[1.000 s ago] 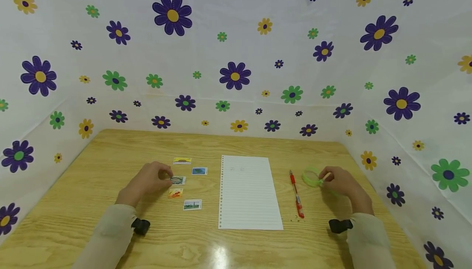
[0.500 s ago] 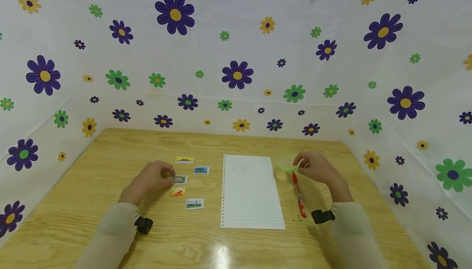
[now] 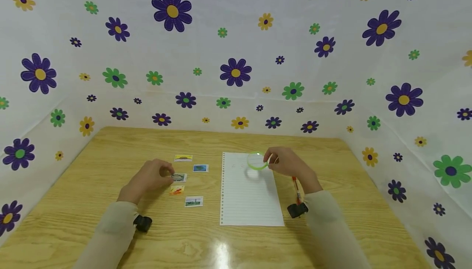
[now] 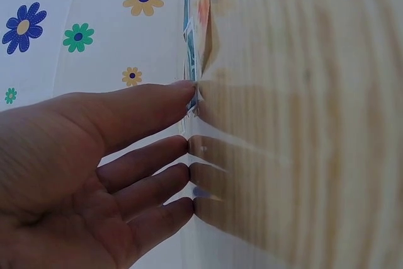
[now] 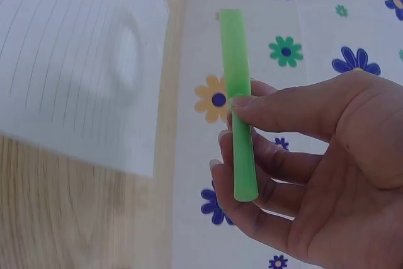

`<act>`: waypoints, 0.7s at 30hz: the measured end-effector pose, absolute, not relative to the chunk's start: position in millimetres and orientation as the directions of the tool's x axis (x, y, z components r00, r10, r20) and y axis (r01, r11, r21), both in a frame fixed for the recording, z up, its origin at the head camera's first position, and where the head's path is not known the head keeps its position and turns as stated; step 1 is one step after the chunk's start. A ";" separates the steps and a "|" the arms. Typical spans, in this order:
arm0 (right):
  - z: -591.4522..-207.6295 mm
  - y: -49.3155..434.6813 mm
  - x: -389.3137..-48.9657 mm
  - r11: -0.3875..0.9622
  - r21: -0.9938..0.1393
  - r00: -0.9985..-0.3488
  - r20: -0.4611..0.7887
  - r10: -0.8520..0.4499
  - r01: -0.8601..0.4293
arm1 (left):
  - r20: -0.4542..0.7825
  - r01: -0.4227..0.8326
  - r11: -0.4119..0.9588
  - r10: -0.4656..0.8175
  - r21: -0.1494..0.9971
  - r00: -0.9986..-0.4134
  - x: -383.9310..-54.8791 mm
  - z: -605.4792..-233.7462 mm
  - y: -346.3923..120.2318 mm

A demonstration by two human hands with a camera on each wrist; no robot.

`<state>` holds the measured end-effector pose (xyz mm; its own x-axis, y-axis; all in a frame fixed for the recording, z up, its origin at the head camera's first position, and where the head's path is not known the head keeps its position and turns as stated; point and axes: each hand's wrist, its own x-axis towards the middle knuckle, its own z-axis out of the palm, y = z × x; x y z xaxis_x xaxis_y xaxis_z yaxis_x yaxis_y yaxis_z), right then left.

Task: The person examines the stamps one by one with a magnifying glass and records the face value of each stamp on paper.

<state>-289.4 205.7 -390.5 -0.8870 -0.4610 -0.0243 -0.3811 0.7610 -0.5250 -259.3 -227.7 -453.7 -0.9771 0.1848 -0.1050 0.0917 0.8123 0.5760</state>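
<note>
White flowered sheeting (image 3: pixel 206 52) walls in the wooden table (image 3: pixel 173 236) on my feed. Near the middle I see a lined sheet of paper (image 3: pixel 247 199), holes punched down its left edge and faint marks near its top. Over its upper right part the person's right hand (image 3: pixel 289 163) holds a green ring (image 5: pixel 237 74), thumb and fingers clamped on the rim; I can make out its shadow on the paper below. Just right of the sheet lies a red pen (image 3: pixel 296 189), partly hidden by the black wrist camera (image 3: pixel 297 210). To the left, the left hand (image 3: pixel 150 177) rests at a grey-green card (image 3: pixel 180 177), thumb touching the card, the other fingers slightly apart with their tips at the table. Beyond it I see a yellow card (image 3: pixel 183 158) and a blue card (image 3: pixel 200 168); nearer lie an orange card (image 3: pixel 177 190) and a landscape card (image 3: pixel 194 202).
</note>
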 end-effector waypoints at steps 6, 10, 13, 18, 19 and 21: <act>-397.5 182.0 -293.3 0.737 -0.530 -0.865 -0.014 -0.502 -0.420 | -0.104 0.094 0.811 0.187 0.577 -0.977 -259.5 -453.6 -227.2; -401.3 166.0 -294.6 0.719 -0.530 -0.847 -0.001 -0.532 -0.451 | -0.098 0.100 0.812 0.190 0.574 -0.977 -259.9 -453.6 -228.0; -404.1 154.6 -294.6 0.713 -0.522 -0.837 0.002 -0.548 -0.468 | -0.094 0.104 0.813 0.191 0.572 -0.977 -260.1 -453.1 -227.9; -409.0 135.5 -292.0 0.712 -0.534 -0.840 -0.006 -0.542 -0.456 | -0.094 0.101 0.813 0.188 0.573 -0.978 -259.5 -452.4 -227.6; -409.8 132.1 -291.5 0.709 -0.537 -0.839 -0.003 -0.543 -0.457 | -0.093 0.103 0.814 0.189 0.572 -0.978 -259.2 -452.0 -227.8; -410.2 126.3 -290.1 0.698 -0.548 -0.836 0.004 -0.549 -0.461 | -0.092 0.103 0.815 0.189 0.571 -0.978 -259.1 -451.9 -228.1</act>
<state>-290.1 126.3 -410.2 -0.8359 -0.5489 0.0036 -0.4608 0.6981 -0.5480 -259.1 -228.1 -451.9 -0.9776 0.1889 -0.0924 0.1035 0.8146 0.5707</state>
